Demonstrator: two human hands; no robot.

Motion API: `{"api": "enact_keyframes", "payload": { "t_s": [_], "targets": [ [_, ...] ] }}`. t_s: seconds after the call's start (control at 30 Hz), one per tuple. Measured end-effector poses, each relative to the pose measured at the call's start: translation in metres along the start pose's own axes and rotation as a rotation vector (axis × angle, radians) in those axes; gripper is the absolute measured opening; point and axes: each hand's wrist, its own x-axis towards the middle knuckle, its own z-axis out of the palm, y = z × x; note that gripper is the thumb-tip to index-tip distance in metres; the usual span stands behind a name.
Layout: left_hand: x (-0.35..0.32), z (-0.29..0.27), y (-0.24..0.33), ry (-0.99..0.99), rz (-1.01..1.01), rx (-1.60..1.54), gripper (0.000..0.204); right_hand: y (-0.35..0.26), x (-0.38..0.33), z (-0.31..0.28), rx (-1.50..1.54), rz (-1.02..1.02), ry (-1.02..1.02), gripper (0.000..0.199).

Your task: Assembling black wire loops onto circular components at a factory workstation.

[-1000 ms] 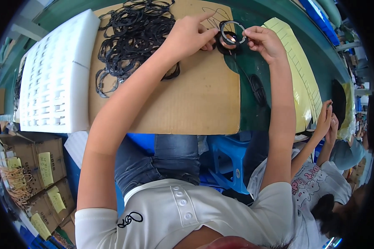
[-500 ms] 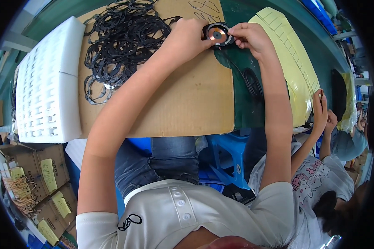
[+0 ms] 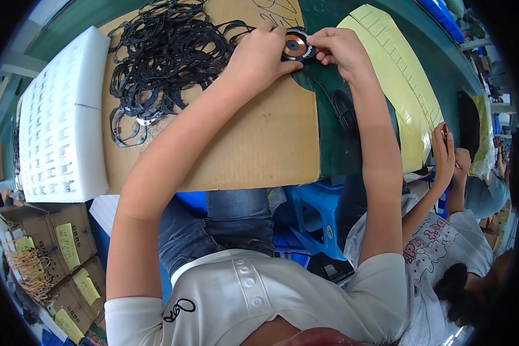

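Observation:
A round black part with a copper coil (image 3: 294,48) on its face is held up at the far edge of the cardboard. My left hand (image 3: 258,56) grips it from its left side, the thumb below and the fingers above. On its right rim, the thumb and forefinger of my right hand (image 3: 345,51) are pinched together, the other fingers curled. Whether a small piece sits in that pinch is hidden. Just left of my left hand lies a tangled heap of thin black ring-shaped frames (image 3: 167,55).
The brown cardboard sheet (image 3: 254,144) lies on a green table. A white foam tray (image 3: 57,127) stands at its left. On the right are a coiled black cable (image 3: 343,109) and a yellow slotted sheet (image 3: 392,75). A co-worker's hand (image 3: 442,153) holds a small copper-coloured piece.
Both hands have shifted slightly left with the coil part, which has turned a little. My left thumb has come away somewhat below it. The view has shifted slightly too.

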Motion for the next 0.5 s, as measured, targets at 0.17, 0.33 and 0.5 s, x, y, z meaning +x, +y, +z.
{"api": "enact_keyframes", "payload": {
  "t_s": [0.17,0.33,0.5],
  "targets": [
    [-0.002,0.007,-0.005,0.122,0.094,0.004,0.028,0.005,0.000,0.002,-0.075,-0.036,0.022,0.011],
    [0.005,-0.010,-0.007,-0.023,0.023,-0.117,0.028,0.008,0.000,0.002,-0.227,-0.067,0.034,0.011],
    [0.006,-0.011,-0.006,-0.056,-0.017,-0.108,0.029,0.007,-0.001,-0.002,-0.555,-0.224,-0.003,0.008]
  ]
}}
